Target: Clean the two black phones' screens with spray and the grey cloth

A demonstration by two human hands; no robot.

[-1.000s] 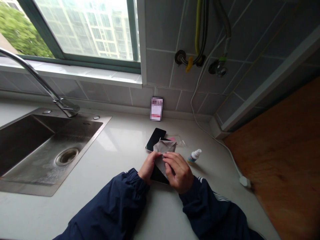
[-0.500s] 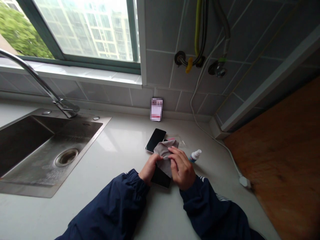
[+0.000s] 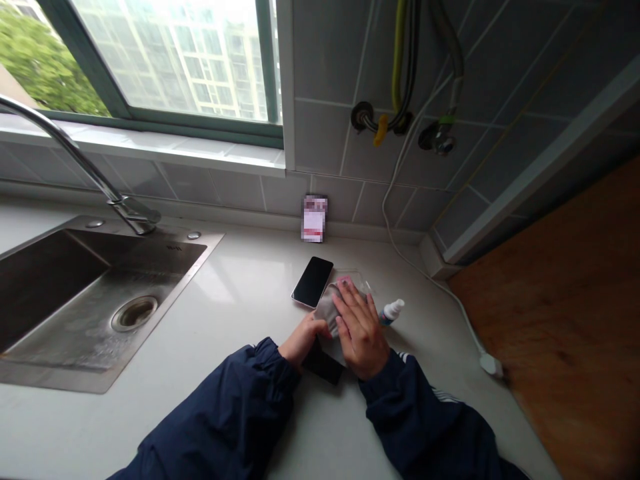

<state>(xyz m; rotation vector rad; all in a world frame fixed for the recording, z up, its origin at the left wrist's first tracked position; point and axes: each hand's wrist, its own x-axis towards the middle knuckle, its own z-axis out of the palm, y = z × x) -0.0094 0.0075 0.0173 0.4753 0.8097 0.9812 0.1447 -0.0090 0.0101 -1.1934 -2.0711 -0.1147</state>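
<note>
My left hand [image 3: 303,339] is closed round the side of a dark phone [image 3: 325,365], its thumb at the edge of a grey cloth [image 3: 327,310]. The cloth covers the phone's upper part; only the lower end shows. Flat on the cloth lies my right hand [image 3: 364,332], fingers stretched out and pointing away from me. Just beyond them a second phone [image 3: 313,281], black-screened with a pale edge, rests on the counter. A clear case [image 3: 356,273] with a pink patch is partly hidden behind my right fingers. Beside that hand stands a small white-capped spray bottle [image 3: 391,311].
A steel sink [image 3: 107,383] with a chrome tap [image 3: 133,215] takes up the left of the white counter [image 3: 240,280]. Another phone [image 3: 314,219], its screen blurred, leans on the tiled wall. A white cable [image 3: 425,273] runs down to a plug [image 3: 491,365] at right.
My right fingers have gone from bent, pinching the cloth, to stretched flat on it. The cloth has shifted slightly right, uncovering more of the second phone. The held phone's lower end has tilted slightly.
</note>
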